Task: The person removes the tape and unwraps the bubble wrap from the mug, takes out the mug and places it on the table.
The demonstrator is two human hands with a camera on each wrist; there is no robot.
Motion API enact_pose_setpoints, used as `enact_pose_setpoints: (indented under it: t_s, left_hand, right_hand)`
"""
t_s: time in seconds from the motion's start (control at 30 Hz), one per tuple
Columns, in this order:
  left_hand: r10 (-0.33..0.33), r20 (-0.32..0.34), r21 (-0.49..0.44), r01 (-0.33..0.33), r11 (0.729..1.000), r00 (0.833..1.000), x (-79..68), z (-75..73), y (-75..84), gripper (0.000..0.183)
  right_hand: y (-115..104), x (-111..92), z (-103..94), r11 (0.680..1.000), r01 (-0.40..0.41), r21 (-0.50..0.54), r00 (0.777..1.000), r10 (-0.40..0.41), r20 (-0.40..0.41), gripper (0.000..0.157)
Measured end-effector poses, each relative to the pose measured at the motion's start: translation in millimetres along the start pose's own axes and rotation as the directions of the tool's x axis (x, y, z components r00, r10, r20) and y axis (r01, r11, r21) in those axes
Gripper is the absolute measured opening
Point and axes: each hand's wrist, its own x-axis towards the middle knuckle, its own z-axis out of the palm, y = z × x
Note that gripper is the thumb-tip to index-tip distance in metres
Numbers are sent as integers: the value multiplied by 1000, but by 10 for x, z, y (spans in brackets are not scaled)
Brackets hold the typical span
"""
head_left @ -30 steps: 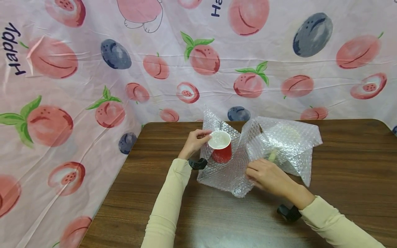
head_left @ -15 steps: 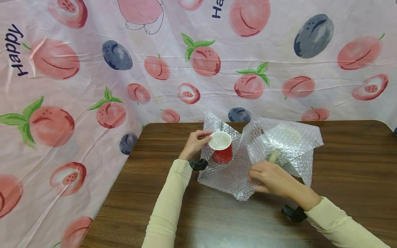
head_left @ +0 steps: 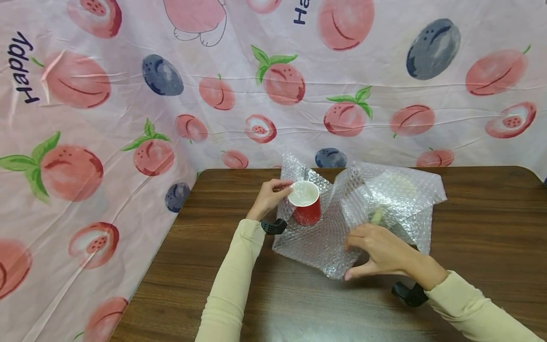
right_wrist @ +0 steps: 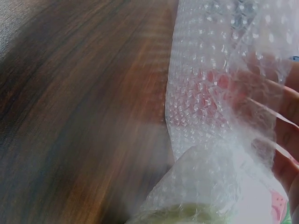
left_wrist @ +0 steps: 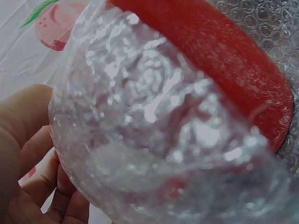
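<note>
A red cup (head_left: pixel 306 213) with a white rim stands upright on a sheet of bubble wrap (head_left: pixel 316 242). My left hand (head_left: pixel 270 195) pinches a flap of the wrap at the cup's left rim. In the left wrist view this flap (left_wrist: pixel 149 93) covers part of the red cup (left_wrist: pixel 210 51). My right hand (head_left: pixel 378 249) is at the sheet's front right edge, thumb spread apart from the fingers. In the right wrist view its fingers (right_wrist: pixel 285 116) lie fairly straight behind the clear wrap (right_wrist: pixel 201 93).
To the right, more bubble wrap (head_left: pixel 397 190) lies loosely over something with a pale green part (head_left: pixel 378 216); its kind is hidden. Underneath is a dark wooden table (head_left: pixel 483 228). A fruit-printed cloth (head_left: pixel 239 57) hangs along the back and left.
My right hand has moved slightly right and toward me, and its thumb has spread from the fingers. The wrap's front corner has shifted a little right and nearer. The left hand holds its place.
</note>
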Motion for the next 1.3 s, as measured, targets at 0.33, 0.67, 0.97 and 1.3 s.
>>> enact_pose_setpoints:
  t_s: [0.33, 0.67, 0.97, 1.3]
  left_hand:
    - [-2, -1, 4, 2, 1000, 1000, 21, -14, -8, 27]
    - [-13, -2, -1, 13, 1000, 1000, 9, -36, 3, 27]
    - [-6, 2, -4, 6, 1000, 1000, -5, -33, 5, 27]
    - [27, 5, 11, -27, 1000, 1000, -11, -11, -2, 26]
  right_hand:
    - [-8, 128, -1, 996, -39, 76, 999, 41, -27, 32]
    - [-52, 344, 23, 977, -184, 106, 981, 189, -34, 18]
    - [-34, 653, 86, 929, -329, 172, 937, 343, -65, 19]
    - [58, 805, 202, 858, -476, 191, 864, 497, -80, 24]
